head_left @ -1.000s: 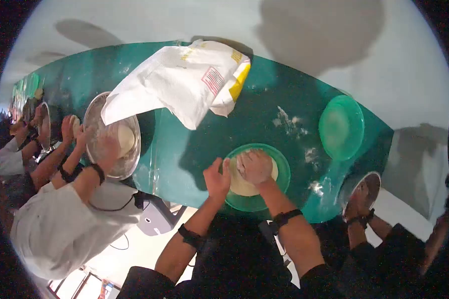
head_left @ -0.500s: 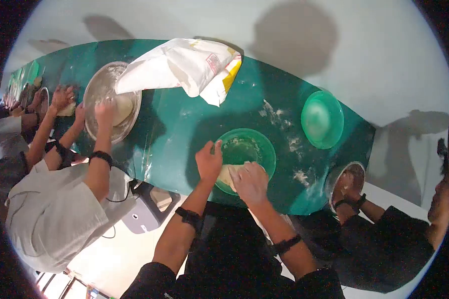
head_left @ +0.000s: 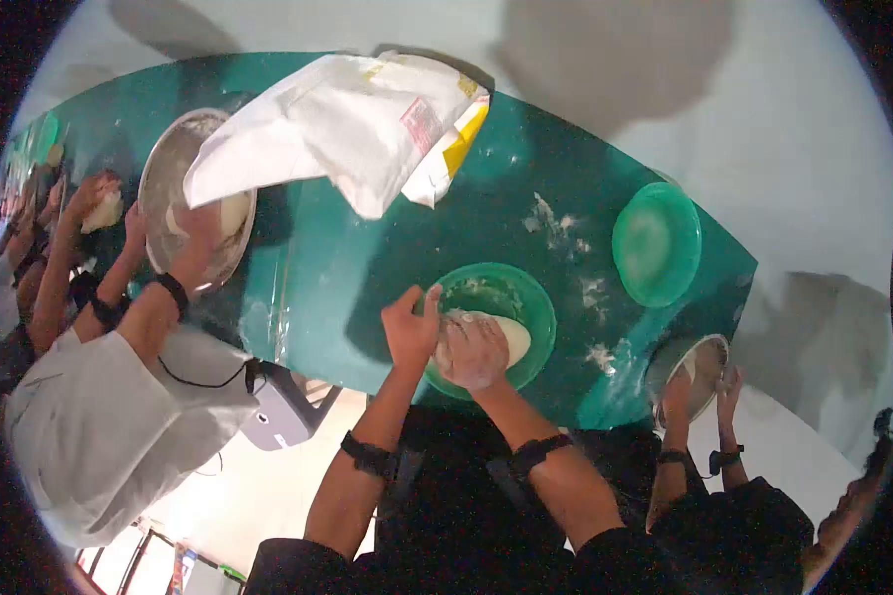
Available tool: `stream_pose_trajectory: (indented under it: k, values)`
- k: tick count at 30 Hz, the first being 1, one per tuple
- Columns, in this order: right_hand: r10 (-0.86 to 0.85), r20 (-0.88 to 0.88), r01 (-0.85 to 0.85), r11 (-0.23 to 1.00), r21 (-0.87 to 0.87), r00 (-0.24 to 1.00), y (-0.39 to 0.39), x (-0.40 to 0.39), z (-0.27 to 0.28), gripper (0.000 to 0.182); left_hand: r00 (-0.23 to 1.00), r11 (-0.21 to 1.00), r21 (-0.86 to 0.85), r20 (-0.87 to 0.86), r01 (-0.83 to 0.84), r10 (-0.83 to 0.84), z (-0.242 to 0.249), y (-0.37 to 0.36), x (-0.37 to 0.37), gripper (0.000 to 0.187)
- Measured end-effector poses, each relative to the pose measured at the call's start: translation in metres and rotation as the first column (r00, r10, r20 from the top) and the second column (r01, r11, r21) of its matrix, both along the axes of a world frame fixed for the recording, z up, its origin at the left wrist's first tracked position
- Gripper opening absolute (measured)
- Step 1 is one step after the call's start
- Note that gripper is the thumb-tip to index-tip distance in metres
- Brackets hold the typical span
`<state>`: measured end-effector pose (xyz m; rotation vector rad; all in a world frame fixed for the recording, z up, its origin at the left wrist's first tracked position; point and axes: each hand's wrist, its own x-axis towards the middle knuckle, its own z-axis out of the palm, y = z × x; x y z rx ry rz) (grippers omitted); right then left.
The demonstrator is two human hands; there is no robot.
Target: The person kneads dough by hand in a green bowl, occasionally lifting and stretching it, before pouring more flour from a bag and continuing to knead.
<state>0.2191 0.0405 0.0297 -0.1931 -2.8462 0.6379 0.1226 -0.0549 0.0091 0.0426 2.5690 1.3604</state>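
A round green plastic bowl stands on the green table near my body, with flour smears on its inner wall. In it lies a smooth, pale lump of dough. My left hand grips the bowl's left rim, thumb pointing up and fingers closed. Flour-dusted and curled, my right hand presses into the dough from above and hides its middle. The dough shows mainly to the right of that hand.
A crumpled white flour bag lies beyond my bowl. At the right are another green bowl and a co-worker's hands in a metal bowl. To the left, a person in grey works dough in a metal bowl. Flour streaks the table.
My right hand has shifted left and curled over the dough, which now shows on its right side. My left hand stays at the rim. The right co-worker's hands have moved apart.
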Motion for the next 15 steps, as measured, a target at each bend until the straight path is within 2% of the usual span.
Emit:
stream_pose_trajectory:
  k: [1, 4, 7, 10, 13, 15]
  values:
    - [0.017, 0.035, -0.015, 0.999, -0.043, 0.999, 0.009, -0.015, -0.008, 0.032, 1.0, 1.0, -0.003, -0.018, -0.002, 0.002, -0.004, 0.004, -0.006, 0.046]
    - [0.037, -0.031, -0.039, 0.998, -0.057, 0.999, 0.021, -0.029, -0.023, 0.034, 0.987, 0.996, 0.082, 0.155, -0.044, 0.031, -0.011, -0.001, -0.003, 0.045]
    - [-0.012, -0.018, 0.012, 1.0, -0.013, 1.0, 0.038, -0.046, -0.03, 0.029, 0.988, 0.993, 0.063, 0.124, -0.098, 0.089, -0.011, -0.002, 0.0, 0.042]
    - [-0.087, -0.215, 0.073, 0.995, -0.071, 0.973, 0.043, -0.049, -0.059, 0.021, 0.993, 0.992, 0.123, 0.111, -0.041, 0.027, 0.001, 0.001, -0.007, 0.041]
    - [-0.18, -0.113, 0.179, 0.984, -0.02, 0.977, 0.037, -0.045, -0.052, 0.016, 0.993, 0.998, 0.049, 0.116, -0.039, 0.033, -0.001, -0.004, -0.002, 0.037]
    - [-0.246, -0.128, 0.233, 0.966, -0.112, 0.961, 0.033, -0.043, -0.05, 0.016, 0.984, 0.986, -0.007, 0.075, -0.164, 0.164, 0.005, -0.01, 0.034, 0.031]
